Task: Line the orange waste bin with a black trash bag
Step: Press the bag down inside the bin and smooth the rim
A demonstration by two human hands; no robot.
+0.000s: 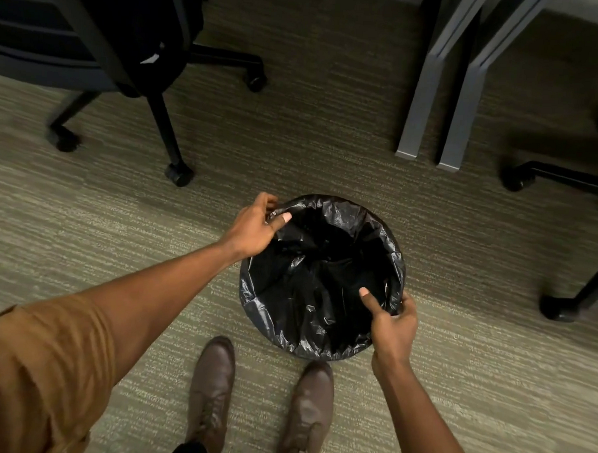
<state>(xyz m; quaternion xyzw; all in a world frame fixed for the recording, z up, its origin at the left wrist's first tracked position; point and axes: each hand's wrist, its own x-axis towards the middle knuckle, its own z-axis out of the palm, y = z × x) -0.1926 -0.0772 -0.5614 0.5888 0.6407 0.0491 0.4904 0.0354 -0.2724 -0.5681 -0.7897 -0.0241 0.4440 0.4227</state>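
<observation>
A round waste bin stands on the carpet just ahead of my feet. The black trash bag fills it and is folded over the whole rim, so no orange of the bin shows. My left hand pinches the bag's edge at the far left of the rim, thumb inside. My right hand grips the bag's edge at the near right of the rim, thumb pressed inside the opening. The bag's inside is crumpled and dark.
A black office chair with castors stands at the back left. Grey desk legs rise at the back right, with more chair castors at the right edge. My brown shoes stand close behind the bin on the green-grey carpet.
</observation>
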